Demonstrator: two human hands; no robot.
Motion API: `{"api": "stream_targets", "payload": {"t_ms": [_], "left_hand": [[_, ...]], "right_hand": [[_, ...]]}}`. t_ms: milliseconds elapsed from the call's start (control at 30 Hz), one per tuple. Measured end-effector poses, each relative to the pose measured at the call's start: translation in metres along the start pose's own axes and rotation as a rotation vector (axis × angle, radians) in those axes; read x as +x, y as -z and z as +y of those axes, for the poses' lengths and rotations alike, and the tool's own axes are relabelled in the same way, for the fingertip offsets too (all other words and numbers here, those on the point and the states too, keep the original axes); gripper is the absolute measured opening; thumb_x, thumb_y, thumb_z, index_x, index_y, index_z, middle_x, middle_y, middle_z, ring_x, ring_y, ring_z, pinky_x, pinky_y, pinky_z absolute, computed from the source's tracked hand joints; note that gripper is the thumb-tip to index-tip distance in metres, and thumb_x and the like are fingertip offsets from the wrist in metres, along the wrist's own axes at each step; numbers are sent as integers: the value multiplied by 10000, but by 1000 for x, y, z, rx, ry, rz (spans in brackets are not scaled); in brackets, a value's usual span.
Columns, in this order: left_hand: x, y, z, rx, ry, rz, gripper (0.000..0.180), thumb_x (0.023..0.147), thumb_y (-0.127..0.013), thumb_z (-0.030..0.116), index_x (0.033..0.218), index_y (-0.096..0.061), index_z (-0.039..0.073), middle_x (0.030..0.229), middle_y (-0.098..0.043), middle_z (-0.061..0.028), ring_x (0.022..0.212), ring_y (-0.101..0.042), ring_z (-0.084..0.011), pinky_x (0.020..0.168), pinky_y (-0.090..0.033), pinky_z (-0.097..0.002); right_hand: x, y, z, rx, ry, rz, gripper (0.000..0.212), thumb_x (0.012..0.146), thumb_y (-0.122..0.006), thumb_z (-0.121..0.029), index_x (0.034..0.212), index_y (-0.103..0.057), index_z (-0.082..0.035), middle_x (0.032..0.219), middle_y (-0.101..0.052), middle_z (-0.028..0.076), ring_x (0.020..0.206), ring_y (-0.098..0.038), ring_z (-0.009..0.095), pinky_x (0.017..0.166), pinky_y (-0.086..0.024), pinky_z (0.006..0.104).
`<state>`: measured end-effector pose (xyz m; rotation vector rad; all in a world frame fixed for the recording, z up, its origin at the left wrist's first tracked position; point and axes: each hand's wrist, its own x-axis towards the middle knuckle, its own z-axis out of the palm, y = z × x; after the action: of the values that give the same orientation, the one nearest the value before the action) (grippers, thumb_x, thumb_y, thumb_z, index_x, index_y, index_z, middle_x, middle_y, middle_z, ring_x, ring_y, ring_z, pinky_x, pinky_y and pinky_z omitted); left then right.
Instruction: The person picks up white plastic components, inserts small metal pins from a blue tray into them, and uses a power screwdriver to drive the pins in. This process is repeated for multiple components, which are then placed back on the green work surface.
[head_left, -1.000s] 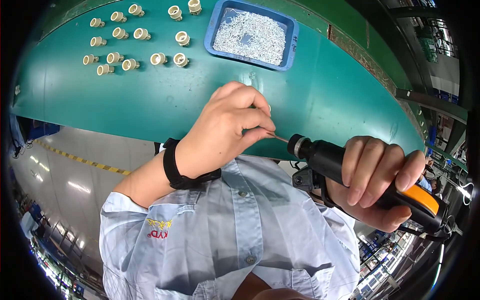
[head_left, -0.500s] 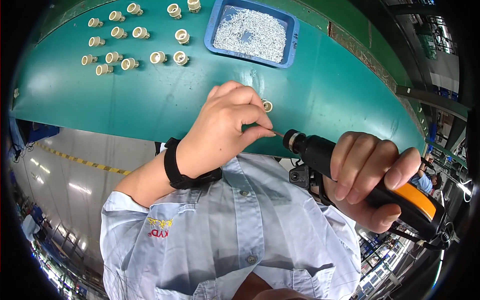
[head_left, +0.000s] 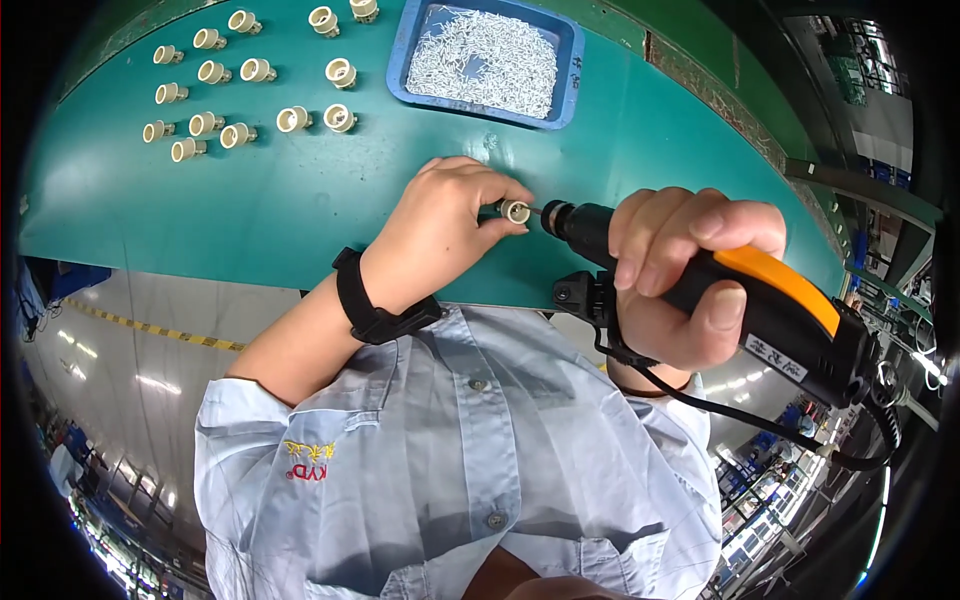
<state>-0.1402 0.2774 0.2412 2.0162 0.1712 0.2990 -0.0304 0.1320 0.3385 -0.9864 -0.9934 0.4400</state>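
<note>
Between the thumb and fingers of my left hand (head_left: 440, 225) is a small cream lamp holder (head_left: 516, 212), its round open end facing right. My right hand (head_left: 675, 275) is wrapped round a black electric screwdriver (head_left: 585, 228) with an orange lever along its grip. The screwdriver points left, and its thin bit reaches the mouth of the lamp holder. Whether a screw sits on the tip is too small to tell. A blue tray (head_left: 480, 110) of small silvery screws (head_left: 485, 65) lies beyond my hands.
Several more cream lamp holders (head_left: 340, 73) lie spread over the green tabletop (head_left: 300, 215) at the far left. A black cable (head_left: 740, 412) hangs from the screwdriver's rear. The table's worn raised edge (head_left: 710, 90) runs along the far right.
My left fingers have left the screwdriver's tip and taken hold of the lamp holder that lay beside them. My right hand has brought the screwdriver up and left to it.
</note>
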Motion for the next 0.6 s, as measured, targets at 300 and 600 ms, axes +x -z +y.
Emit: {"api": "stream_targets", "payload": {"t_ms": [300, 600], "left_hand": [[1, 0, 0, -26, 14, -5, 205, 704, -772, 85, 901, -716, 80, 803, -688, -73, 816, -632, -259, 803, -461, -379], [0, 1, 0, -11, -1, -19, 211, 697, -770, 88, 901, -716, 86, 809, -684, -67, 814, -626, -259, 777, -456, -373]], "right_hand": [[2, -22, 3, -158, -108, 179, 372, 913, -617, -375, 1016, -484, -43, 613, -487, 20, 479, -470, 136, 489, -395, 293], [6, -29, 6, -191, -129, 137, 345, 914, -630, -367, 942, -467, -65, 599, -481, 9, 469, -469, 133, 493, -403, 294]]}}
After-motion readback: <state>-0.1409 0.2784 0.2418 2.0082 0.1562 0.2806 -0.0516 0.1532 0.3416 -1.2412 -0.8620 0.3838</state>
